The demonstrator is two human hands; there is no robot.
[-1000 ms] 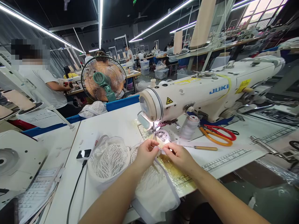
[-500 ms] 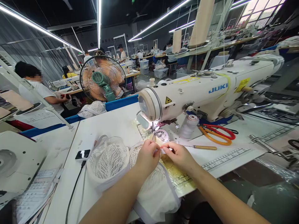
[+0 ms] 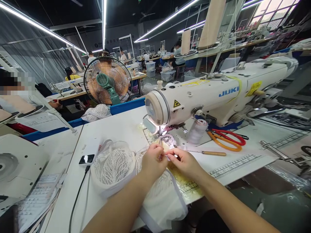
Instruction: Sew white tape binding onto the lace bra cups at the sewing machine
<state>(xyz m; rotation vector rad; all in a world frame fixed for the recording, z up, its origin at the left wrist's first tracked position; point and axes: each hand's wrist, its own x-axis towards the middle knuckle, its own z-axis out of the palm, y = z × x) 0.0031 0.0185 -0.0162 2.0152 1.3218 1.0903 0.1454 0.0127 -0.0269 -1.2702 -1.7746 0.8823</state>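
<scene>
My left hand [image 3: 155,161] and my right hand [image 3: 181,160] meet just in front of the sewing machine's [image 3: 191,100] lit needle area. Both are closed, fingertips pinched close together on a light strip of the white garment. The garment's lace cup [image 3: 113,165] lies left of my left hand. Its mesh part [image 3: 164,200] hangs below my wrists over the table's front edge. A white thread cone [image 3: 197,132] stands beside the machine head. Right of my hands lies a wooden-handled tool [image 3: 213,153].
Orange-handled scissors [image 3: 225,142] and a red-handled pair [image 3: 229,134] lie at the right. A white device [image 3: 91,150] with a black cable is on the left. Behind the table stand a large fan [image 3: 108,81] and white lace pieces [image 3: 97,112]. Other people sit at machines.
My hands stay almost in place, with a slight shift of the fingers. The person at the far left has moved further left and toward the camera. The view has shifted slightly.
</scene>
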